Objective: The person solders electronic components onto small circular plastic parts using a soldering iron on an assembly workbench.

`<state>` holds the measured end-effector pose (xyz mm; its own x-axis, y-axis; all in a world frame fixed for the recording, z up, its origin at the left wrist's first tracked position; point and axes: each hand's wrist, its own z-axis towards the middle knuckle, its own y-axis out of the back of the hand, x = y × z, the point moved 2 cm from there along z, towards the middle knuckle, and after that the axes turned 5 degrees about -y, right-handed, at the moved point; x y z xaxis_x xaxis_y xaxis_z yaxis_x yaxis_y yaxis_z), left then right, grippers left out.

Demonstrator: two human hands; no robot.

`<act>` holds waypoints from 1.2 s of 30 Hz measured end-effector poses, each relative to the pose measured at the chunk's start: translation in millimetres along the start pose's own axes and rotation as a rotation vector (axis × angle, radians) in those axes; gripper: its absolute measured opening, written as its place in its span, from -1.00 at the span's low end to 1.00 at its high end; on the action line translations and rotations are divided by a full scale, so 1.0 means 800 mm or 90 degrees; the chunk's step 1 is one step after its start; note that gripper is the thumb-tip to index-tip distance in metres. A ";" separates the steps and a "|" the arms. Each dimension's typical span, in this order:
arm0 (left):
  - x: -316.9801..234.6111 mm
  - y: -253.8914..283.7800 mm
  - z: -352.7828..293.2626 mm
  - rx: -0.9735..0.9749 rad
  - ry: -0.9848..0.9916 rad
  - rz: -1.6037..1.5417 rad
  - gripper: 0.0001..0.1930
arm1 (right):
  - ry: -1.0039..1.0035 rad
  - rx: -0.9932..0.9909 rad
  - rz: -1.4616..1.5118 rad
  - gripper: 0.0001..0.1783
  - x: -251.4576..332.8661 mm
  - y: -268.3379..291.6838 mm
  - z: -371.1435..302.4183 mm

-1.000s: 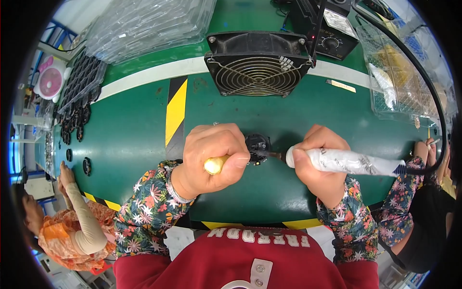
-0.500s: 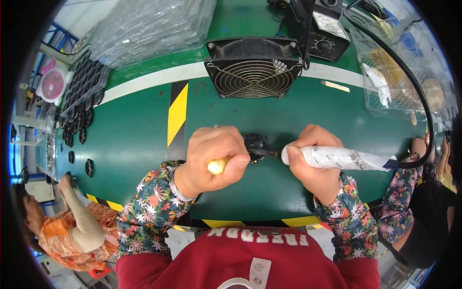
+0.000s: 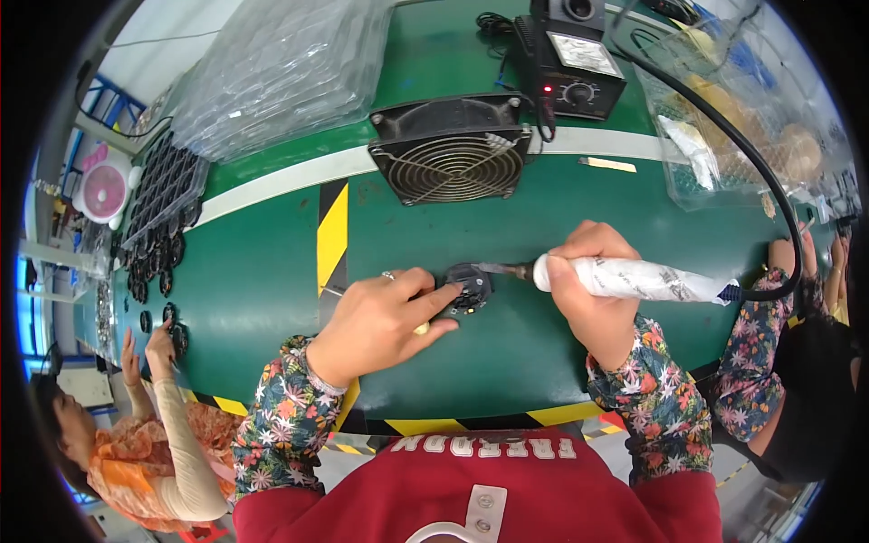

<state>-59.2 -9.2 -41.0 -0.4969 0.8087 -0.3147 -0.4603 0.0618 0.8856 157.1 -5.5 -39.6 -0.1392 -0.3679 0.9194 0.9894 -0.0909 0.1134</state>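
Note:
A small black round part (image 3: 469, 288) lies on the green bench in front of me. My left hand (image 3: 385, 317) is closed loosely around a slim tool with a yellow handle (image 3: 422, 328); its thin shaft pokes out on the left side. The fingertips of that hand press on the black part. In my right hand (image 3: 593, 281) is a soldering iron (image 3: 643, 279), its handle wrapped in white and gripped like a pen. The iron's tip points left and meets the upper right edge of the black part.
Behind the work stands a black fan (image 3: 453, 167), with a soldering station (image 3: 575, 77) further back. Clear plastic trays (image 3: 281, 81) are stacked far left; a clear bin (image 3: 724, 136) stands right. A black cord (image 3: 769, 154) arcs on the right. Co-workers sit on both sides.
My left hand has lowered and turned from a fist around the upright yellow-handled tool to lying over it, fingertips on the black part. The iron's tip has shifted slightly up and left.

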 end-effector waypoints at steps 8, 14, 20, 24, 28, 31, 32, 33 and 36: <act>-0.011 -0.028 0.029 0.003 -0.003 0.009 -0.76 | 0.169 -0.008 -0.062 -0.83 0.023 0.002 0.004; -0.047 -0.109 0.077 0.134 -0.169 -0.044 -0.92 | 0.319 -0.045 -0.125 -0.81 0.027 0.016 0.004; -0.061 -0.083 0.076 0.078 -0.055 -0.201 -0.82 | 0.276 -0.075 -0.107 -0.82 0.029 0.006 0.002; -0.054 -0.044 0.046 -0.031 -0.048 -0.016 -0.78 | 0.233 -0.006 -0.157 -0.87 0.029 0.013 -0.005; -0.002 -0.014 -0.008 -0.102 0.088 0.133 -0.92 | 0.192 -0.005 -0.136 -0.92 0.025 0.019 -0.014; 0.040 0.031 -0.079 -0.196 0.294 0.291 -0.94 | 0.198 -0.021 -0.133 -0.87 0.021 0.013 -0.015; 0.048 0.046 -0.102 -0.194 0.408 0.375 -0.90 | 0.202 -0.014 -0.126 -0.87 0.018 0.013 -0.014; 0.059 0.060 -0.137 -0.230 0.516 0.401 -0.86 | 0.202 -0.009 -0.122 -0.87 0.014 0.010 -0.014; 0.079 0.095 -0.233 -0.247 0.721 0.572 -0.77 | 0.196 -0.005 -0.115 -0.87 0.013 0.005 -0.013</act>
<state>-263.0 -62.3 -57.2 -0.9204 -0.3905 0.0193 0.2293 -0.4993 0.8356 158.8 -19.5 -33.9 -0.3189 -0.6072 0.7278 0.9475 -0.1863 0.2598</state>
